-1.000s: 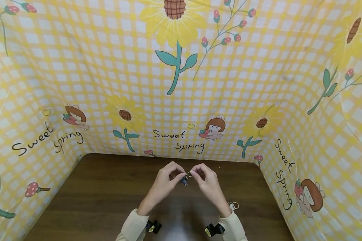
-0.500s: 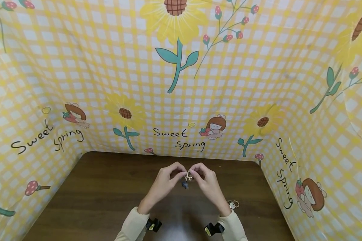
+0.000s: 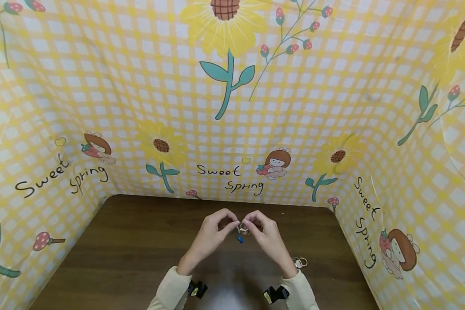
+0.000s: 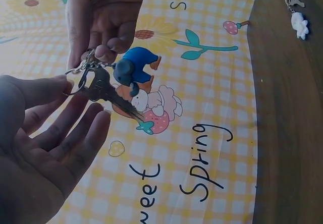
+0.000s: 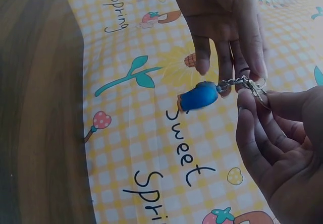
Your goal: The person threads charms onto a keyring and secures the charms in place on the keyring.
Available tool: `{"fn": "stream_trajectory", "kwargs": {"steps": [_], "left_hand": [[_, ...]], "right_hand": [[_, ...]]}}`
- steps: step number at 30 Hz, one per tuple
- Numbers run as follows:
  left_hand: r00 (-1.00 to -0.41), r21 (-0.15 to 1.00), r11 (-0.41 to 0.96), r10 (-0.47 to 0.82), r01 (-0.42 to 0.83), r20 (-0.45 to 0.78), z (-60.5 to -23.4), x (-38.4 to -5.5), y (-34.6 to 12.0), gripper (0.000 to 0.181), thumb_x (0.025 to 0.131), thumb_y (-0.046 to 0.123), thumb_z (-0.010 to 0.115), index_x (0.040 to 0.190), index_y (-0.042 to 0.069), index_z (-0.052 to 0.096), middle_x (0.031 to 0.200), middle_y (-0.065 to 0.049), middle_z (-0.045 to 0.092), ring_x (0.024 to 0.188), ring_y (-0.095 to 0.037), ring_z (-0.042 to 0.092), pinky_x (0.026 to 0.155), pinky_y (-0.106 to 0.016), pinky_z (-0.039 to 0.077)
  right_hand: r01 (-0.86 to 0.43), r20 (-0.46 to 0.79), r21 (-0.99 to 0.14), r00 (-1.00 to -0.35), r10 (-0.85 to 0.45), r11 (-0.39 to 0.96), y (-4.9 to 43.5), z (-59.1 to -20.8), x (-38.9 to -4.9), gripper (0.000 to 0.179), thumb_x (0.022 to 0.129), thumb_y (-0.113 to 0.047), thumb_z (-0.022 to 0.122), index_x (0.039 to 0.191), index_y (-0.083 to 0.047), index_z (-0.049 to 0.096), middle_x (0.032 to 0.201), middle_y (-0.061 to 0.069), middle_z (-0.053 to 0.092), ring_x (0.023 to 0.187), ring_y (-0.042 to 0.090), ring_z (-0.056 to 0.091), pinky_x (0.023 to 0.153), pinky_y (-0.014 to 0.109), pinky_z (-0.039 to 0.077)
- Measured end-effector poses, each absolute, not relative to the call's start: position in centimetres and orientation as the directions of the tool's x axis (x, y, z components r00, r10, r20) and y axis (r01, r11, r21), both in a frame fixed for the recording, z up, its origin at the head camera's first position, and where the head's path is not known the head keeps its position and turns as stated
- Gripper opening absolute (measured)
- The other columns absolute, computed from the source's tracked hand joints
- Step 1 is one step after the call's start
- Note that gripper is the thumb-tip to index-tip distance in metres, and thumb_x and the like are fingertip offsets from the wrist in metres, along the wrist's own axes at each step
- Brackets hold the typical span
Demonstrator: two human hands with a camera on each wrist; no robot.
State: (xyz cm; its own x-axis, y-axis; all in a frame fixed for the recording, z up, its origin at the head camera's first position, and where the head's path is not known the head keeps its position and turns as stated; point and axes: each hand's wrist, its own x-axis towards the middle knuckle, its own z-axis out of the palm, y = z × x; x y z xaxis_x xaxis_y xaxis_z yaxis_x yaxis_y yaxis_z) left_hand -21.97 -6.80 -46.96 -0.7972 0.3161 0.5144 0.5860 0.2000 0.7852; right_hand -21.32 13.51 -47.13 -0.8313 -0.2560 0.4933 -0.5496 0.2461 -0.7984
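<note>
Both hands meet above the middle of the table. My left hand [image 3: 214, 228] pinches a metal key ring [image 4: 70, 85] between thumb and fingertip. From the other side my right hand [image 3: 266, 230] pinches the same ring and its metal fittings; the exact contact is partly hidden by the fingers. On the ring hang a key [image 4: 103, 85] and, from a short chain [image 5: 228, 84], a small blue animal figure [image 5: 199, 97] with a grey head, which looks like an elephant. The figure dangles below the fingertips in the head view.
Another key ring [image 3: 303, 261] lies on the brown wooden table [image 3: 139, 258] beside the right wrist. It carries a key [image 4: 297, 0] and a white figure [image 4: 300, 26]. A yellow checked cloth [image 3: 232, 142] encloses the table's back and sides.
The blue figure has dropped slightly and turned, now showing its bright blue side below the ring. More of the ring's metal shows between the fingertips. Both hands stay almost in place.
</note>
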Motion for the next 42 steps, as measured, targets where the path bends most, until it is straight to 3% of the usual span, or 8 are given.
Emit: {"fn": "stream_trajectory", "kwargs": {"steps": [9, 21, 30, 37, 42], "left_hand": [[-0.799, 0.768, 0.262, 0.356, 0.584, 0.485, -47.9, -21.9, -7.0, 0.007, 0.101, 0.005, 0.072, 0.100, 0.012, 0.071, 0.094, 0.003, 0.067, 0.076, -0.009, 0.057, 0.068, -0.025, 0.052], [-0.834, 0.788, 0.304, 0.340, 0.535, 0.435, -49.1, -22.0, -8.0, 0.008, 0.100, 0.002, 0.072, 0.099, 0.010, 0.071, 0.095, 0.002, 0.069, 0.081, -0.013, 0.064, 0.072, -0.028, 0.056], [-0.861, 0.803, 0.338, 0.328, 0.490, 0.388, -50.6, -21.9, -9.8, 0.009, 0.100, 0.003, 0.072, 0.099, 0.012, 0.071, 0.096, 0.002, 0.070, 0.084, -0.015, 0.066, 0.074, -0.030, 0.057], [-0.867, 0.807, 0.341, 0.318, 0.483, 0.384, -51.5, -21.5, -10.9, 0.008, 0.099, 0.003, 0.073, 0.098, 0.010, 0.071, 0.096, 0.000, 0.071, 0.087, -0.015, 0.066, 0.073, -0.031, 0.058], [-0.890, 0.827, 0.356, 0.310, 0.435, 0.334, -51.7, -21.4, -11.5, 0.005, 0.101, 0.006, 0.073, 0.098, 0.010, 0.071, 0.097, -0.001, 0.071, 0.090, -0.014, 0.066, 0.076, -0.031, 0.058]], "right_hand": [[-0.491, 0.442, -0.827, -0.869, -0.223, 0.275, 14.1, -47.9, -21.4, 0.006, 0.105, -0.002, 0.065, 0.103, 0.002, 0.068, 0.088, 0.009, 0.071, 0.077, 0.018, 0.070, 0.071, 0.031, 0.061], [-0.381, 0.343, -0.879, -0.923, -0.174, 0.287, 15.5, -49.8, -22.6, 0.004, 0.103, -0.002, 0.068, 0.101, 0.001, 0.069, 0.087, 0.011, 0.071, 0.075, 0.018, 0.071, 0.070, 0.025, 0.060], [-0.291, 0.262, -0.912, -0.956, -0.135, 0.290, 17.3, -51.7, -23.5, 0.005, 0.101, 0.002, 0.068, 0.101, 0.007, 0.068, 0.089, 0.018, 0.071, 0.078, 0.036, 0.075, 0.070, 0.025, 0.061], [-0.228, 0.212, -0.921, -0.973, -0.086, 0.317, 18.6, -54.4, -24.0, 0.005, 0.099, 0.005, 0.069, 0.102, 0.010, 0.068, 0.089, 0.018, 0.072, 0.080, 0.033, 0.075, 0.074, 0.040, 0.064], [-0.233, 0.224, -0.892, -0.972, -0.069, 0.387, 20.3, -56.3, -24.3, 0.004, 0.098, 0.005, 0.070, 0.102, 0.005, 0.070, 0.089, 0.013, 0.074, 0.077, 0.031, 0.075, 0.073, 0.044, 0.064]]}}
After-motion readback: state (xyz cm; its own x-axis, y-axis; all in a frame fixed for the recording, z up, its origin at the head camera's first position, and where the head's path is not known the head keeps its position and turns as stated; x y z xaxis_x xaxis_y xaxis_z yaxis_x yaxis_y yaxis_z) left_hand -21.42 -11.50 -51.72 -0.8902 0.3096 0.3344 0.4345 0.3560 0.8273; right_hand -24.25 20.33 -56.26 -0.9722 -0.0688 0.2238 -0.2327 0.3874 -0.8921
